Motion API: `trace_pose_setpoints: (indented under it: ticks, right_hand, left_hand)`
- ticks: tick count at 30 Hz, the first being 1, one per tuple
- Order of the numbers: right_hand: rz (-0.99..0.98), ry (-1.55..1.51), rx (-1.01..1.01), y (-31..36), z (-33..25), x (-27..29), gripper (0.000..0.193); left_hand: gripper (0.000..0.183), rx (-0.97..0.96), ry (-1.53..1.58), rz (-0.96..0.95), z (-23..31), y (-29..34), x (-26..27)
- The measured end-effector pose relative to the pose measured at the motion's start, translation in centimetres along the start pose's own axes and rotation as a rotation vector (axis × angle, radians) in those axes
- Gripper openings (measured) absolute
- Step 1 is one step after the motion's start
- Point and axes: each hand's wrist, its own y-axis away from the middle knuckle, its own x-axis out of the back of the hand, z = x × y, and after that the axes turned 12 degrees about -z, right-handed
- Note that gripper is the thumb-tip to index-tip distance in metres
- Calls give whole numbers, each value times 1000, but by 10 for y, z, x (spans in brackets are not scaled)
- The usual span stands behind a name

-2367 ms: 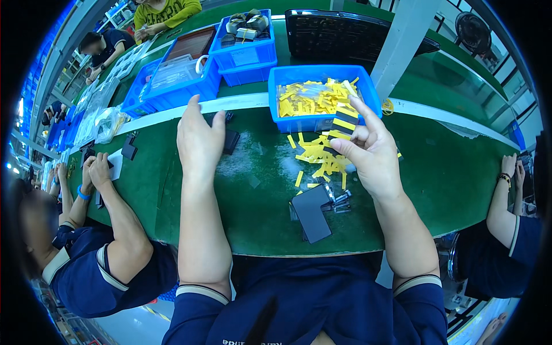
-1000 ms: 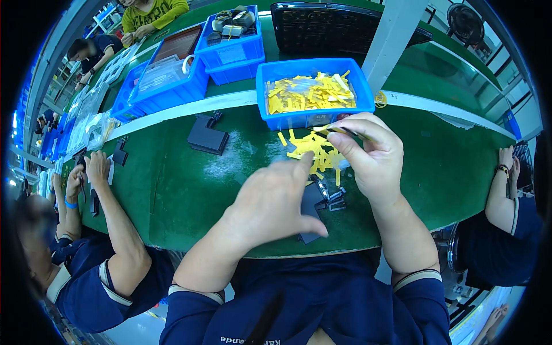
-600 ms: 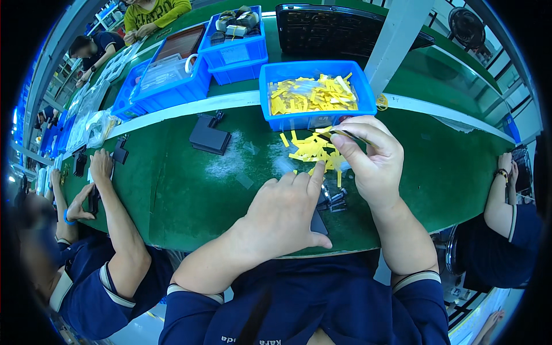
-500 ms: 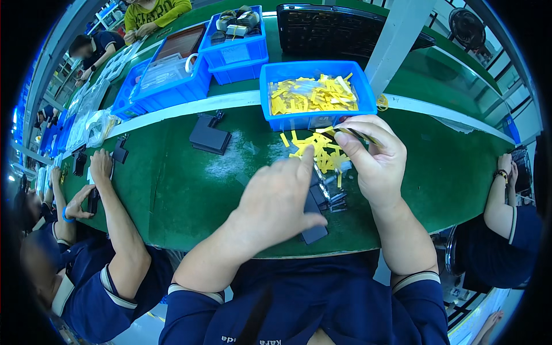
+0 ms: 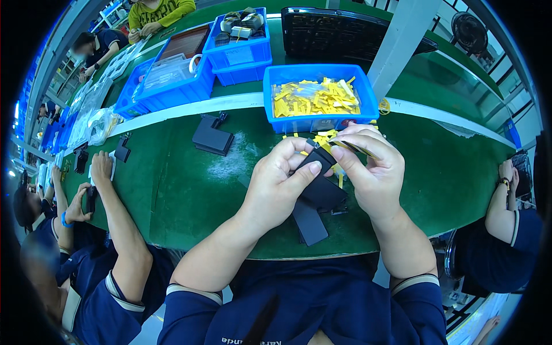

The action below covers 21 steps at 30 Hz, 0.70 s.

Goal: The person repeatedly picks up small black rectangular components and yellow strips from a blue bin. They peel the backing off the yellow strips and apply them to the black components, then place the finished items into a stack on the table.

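A flat black L-shaped piece (image 5: 323,191) is gripped between the thumb and fingers of my left hand (image 5: 270,181), held tilted above the table. My right hand (image 5: 376,172) pinches a thin, curved dark-and-yellow strip (image 5: 363,150) right beside the piece's upper end. Its fingertips come close to the piece; whether they touch cannot be told. Under the held piece, another flat black piece (image 5: 310,223) lies near the table's front edge. Behind my hands, a pile of small yellow strips (image 5: 326,137) is partly hidden by them.
A blue bin (image 5: 270,109) of yellow strips stands behind the pile. Stacked flat black pieces (image 5: 211,139) lie to its left on the green table (image 5: 184,190). More blue bins (image 5: 178,92) sit farther back. A white post (image 5: 394,52) rises right. Co-workers sit on both sides.
My left hand, earlier reaching with a finger extended over the yellow strips, now holds a black piece. It sits beside my right hand, which keeps pinching the strip.
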Motion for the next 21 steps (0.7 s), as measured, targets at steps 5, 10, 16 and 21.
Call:
trace_pose_setpoints:
  ticks: [5, 10, 16, 21]
  right_hand:
    - [74, 6, 38, -3, 0, -2, 13]
    - [36, 81, 104, -5, 3, 0, 13]
    - [9, 106, 84, -7, 0, 2, 11]
    - [16, 186, 120, -7, 2, 1, 11]
  left_hand:
    - [22, -7, 80, -70, 3, -2, -2]
    - [22, 7, 43, -85, 4, 0, -1]
    - [23, -12, 70, -71, 3, -1, -2]
    - [24, -23, 52, -81, 3, -1, -1]
